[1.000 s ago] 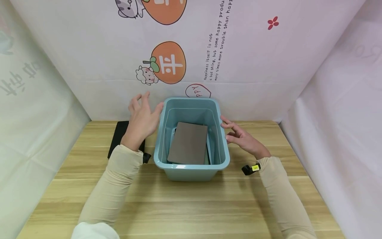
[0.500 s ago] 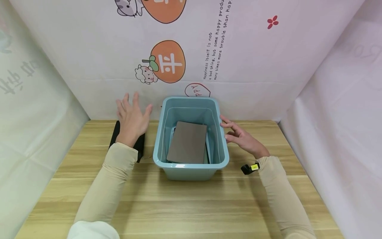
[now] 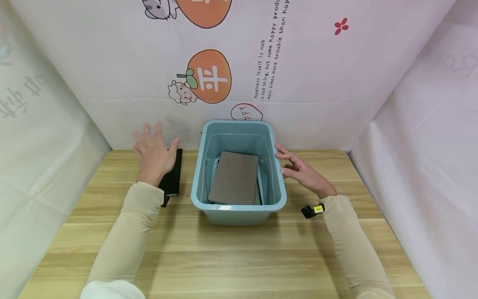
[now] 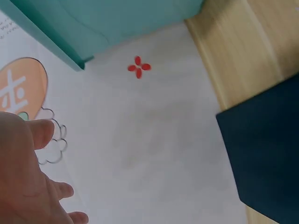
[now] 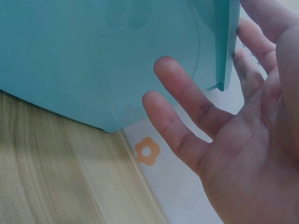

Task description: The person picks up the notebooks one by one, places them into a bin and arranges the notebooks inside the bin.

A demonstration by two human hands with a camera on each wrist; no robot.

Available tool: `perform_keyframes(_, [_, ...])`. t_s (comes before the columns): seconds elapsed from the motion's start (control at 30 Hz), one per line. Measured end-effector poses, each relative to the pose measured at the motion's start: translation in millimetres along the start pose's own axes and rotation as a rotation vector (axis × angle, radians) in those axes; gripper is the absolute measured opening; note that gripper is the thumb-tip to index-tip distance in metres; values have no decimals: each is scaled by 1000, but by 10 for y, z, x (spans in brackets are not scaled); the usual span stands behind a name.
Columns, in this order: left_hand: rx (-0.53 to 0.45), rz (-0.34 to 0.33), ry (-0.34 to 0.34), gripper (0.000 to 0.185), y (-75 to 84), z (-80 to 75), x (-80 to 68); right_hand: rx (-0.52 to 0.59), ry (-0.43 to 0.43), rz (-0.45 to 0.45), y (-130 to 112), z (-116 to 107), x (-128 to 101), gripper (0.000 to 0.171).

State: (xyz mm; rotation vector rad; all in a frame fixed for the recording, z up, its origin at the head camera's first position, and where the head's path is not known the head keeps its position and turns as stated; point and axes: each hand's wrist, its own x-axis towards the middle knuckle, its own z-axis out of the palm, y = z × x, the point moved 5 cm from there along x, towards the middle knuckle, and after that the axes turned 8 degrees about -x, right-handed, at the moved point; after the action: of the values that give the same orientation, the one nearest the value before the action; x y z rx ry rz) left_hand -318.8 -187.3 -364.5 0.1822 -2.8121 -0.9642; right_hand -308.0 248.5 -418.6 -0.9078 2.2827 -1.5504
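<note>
A blue plastic bin point(image 3: 239, 216) stands on the wooden table against the back cloth. Inside it lies a grey-brown book point(image 3: 235, 178), with other flat things partly hidden beneath. My right hand point(image 3: 304, 174) touches the bin's right rim with its fingertips; in the right wrist view the fingers point(image 5: 180, 86) are extended beside the bin wall. Left of the bin, my left hand point(image 3: 154, 160) is spread above a black notebook point(image 3: 173, 174), holding nothing. The hand and wrist hide part of that notebook. In the left wrist view the notebook point(image 4: 266, 144) lies apart from the fingers.
White printed cloth point(image 3: 298, 83) hangs behind the table, with more cloth on the left and right sides. Bare wooden table point(image 3: 239, 261) stretches in front of the bin. A small black wrist device with a yellow label point(image 3: 313, 210) sits at the right cuff.
My left hand has left the bin's left rim and moved left over the black notebook, fingers spread. The right hand stays at the right rim, and the bin has not moved.
</note>
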Motion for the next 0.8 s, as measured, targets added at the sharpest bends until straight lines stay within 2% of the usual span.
perform_keyframes(0.47, [2, -48, -32, 86, -351, 17, -63, 15, 6, -9, -6, 3, -24, 49])
perform_keyframes(0.57, [-10, -80, -47, 85, -454, 35, -62, 17, 9, -7, 3, 1, -21, 48])
perform_keyframes(0.8, [-111, -188, -100, 86, -705, 82, -80, 35, 8, -14, 7, 21, -15, 47])
